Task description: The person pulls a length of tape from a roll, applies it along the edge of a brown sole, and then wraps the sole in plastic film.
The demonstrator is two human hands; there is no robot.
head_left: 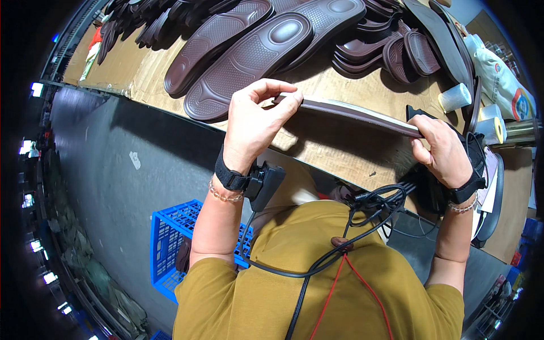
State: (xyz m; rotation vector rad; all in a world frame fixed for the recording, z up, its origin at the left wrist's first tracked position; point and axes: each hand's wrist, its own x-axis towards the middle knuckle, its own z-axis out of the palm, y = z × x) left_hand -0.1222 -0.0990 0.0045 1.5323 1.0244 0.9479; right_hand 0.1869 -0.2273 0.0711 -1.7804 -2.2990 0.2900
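Note:
I hold one dark brown shoe insole (357, 113) edge-on above a cardboard-covered bench (351, 153). My left hand (258, 122) pinches its left end between thumb and fingers. My right hand (445, 150) grips its right end, together with a small black tool (418, 113) that sticks up at the thumb. Both wrists wear black straps with small devices and bead bracelets. Several more brown insoles (249, 54) lie tread-up on the bench just beyond my left hand.
Piles of dark insoles (391, 51) fill the back of the bench. White paper rolls (456, 96) and a white bag (501, 82) sit at the right. A blue plastic crate (170, 238) stands on the grey floor at lower left. Black cables hang across my yellow shirt.

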